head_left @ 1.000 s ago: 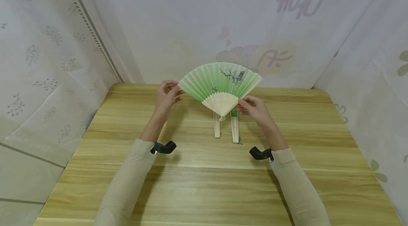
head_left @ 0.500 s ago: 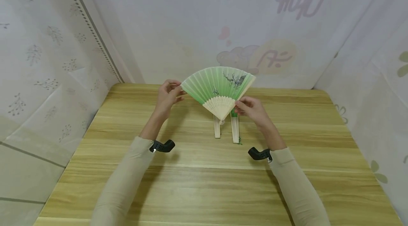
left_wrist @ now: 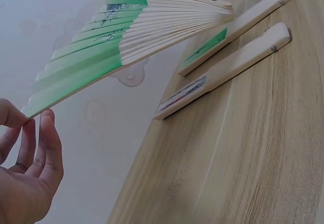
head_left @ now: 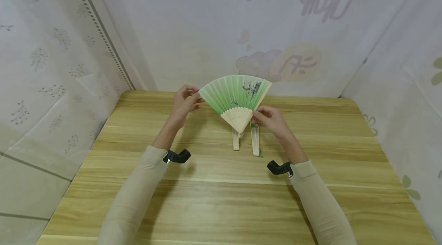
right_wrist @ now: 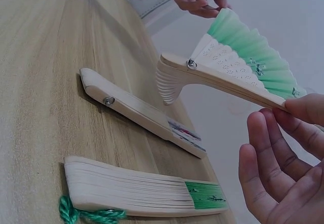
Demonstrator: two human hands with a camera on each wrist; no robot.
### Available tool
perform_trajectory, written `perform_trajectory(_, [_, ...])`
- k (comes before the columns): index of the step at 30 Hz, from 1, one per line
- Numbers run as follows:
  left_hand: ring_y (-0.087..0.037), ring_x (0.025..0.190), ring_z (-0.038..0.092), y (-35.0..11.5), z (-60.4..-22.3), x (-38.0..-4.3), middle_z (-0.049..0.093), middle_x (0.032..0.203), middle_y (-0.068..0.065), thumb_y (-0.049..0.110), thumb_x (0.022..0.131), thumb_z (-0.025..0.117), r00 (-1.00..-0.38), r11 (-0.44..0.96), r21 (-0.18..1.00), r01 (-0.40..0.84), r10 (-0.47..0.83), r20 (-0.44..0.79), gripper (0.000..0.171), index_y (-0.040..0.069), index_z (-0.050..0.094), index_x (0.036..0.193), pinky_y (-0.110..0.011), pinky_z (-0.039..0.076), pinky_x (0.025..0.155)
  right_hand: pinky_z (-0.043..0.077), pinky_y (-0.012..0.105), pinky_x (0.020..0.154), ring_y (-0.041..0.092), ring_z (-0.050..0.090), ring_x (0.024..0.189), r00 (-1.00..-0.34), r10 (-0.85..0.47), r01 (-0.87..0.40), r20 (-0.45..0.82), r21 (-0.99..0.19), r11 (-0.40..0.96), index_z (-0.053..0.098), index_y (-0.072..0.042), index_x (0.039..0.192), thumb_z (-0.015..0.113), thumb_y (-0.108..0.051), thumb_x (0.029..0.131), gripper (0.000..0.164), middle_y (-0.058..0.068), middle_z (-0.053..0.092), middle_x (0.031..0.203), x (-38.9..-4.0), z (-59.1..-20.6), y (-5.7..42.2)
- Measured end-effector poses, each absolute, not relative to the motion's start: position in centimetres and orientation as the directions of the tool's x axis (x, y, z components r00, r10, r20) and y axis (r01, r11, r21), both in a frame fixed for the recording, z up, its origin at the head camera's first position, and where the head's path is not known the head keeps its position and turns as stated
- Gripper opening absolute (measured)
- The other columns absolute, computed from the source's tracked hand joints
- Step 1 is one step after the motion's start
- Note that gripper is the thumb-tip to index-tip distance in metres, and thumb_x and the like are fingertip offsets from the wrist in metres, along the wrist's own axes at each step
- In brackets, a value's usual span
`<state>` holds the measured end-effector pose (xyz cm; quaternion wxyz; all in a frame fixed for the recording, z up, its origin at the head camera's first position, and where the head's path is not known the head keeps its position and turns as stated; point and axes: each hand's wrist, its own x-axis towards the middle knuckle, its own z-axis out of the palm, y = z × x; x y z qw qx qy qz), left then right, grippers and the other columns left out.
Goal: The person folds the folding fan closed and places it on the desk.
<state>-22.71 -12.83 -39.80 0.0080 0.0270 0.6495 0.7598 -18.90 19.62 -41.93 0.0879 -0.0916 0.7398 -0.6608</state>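
Note:
A green folding fan (head_left: pixel 229 95) with pale pierced ribs and a dark blossom print is held spread above the table. My left hand (head_left: pixel 183 105) pinches its left outer corner; in the left wrist view thumb and fingertips meet on that edge of the fan (left_wrist: pixel 86 57). My right hand (head_left: pixel 271 120) pinches the right guard stick partway up, thumb on top, as the right wrist view shows. Beneath lie two folded fans: one with a green leaf and green cord (right_wrist: pixel 144 188), the other with a multicoloured print (right_wrist: pixel 142 112). In the head view the spread fan partly hides both.
The wooden table (head_left: pixel 221 206) reaches back to a printed white curtain (head_left: pixel 193 26). Patterned side curtains stand left (head_left: pixel 51 64) and right (head_left: pixel 407 95). Black wrist cameras, left (head_left: pixel 177 156) and right (head_left: pixel 279 167), jut inward from the sleeves.
The spread fan has narrowed: its right side has swung left, and its top edge has come down somewhat. My right hand has shifted slightly left, and my left hand slightly right.

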Motion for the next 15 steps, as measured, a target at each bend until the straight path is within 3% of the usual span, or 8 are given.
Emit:
perform_trajectory(10, [-0.042,0.101,0.064,-12.29,-39.32,-23.03,0.059,0.108,-0.012,0.008,0.1,0.06,-0.998,-0.113,0.993,0.03,0.053,0.036,0.017,0.002,0.057,0.116,-0.036,0.06,0.077,0.055,0.057,0.087,0.052,0.061,0.096,-0.963,-0.271,-0.047,0.011,-0.991,0.126,0.065,0.01,0.106,0.062,-0.015,0.104,0.025,0.032,0.064,0.101,-18.96,-42.19,19.43])
perform_trajectory(15, [-0.039,0.097,0.066,-11.92,-39.23,-23.4,0.059,0.107,-0.012,0.007,0.101,0.06,-0.998,-0.103,0.994,0.036,0.051,0.041,0.017,0.001,0.058,0.116,-0.035,0.06,0.075,0.057,0.054,0.086,0.052,0.062,0.096,-0.964,-0.265,-0.037,-0.002,-0.989,0.142,0.065,0.01,0.106,0.063,-0.015,0.104,0.025,0.029,0.065,0.1,-19.03,-42.34,19.38])
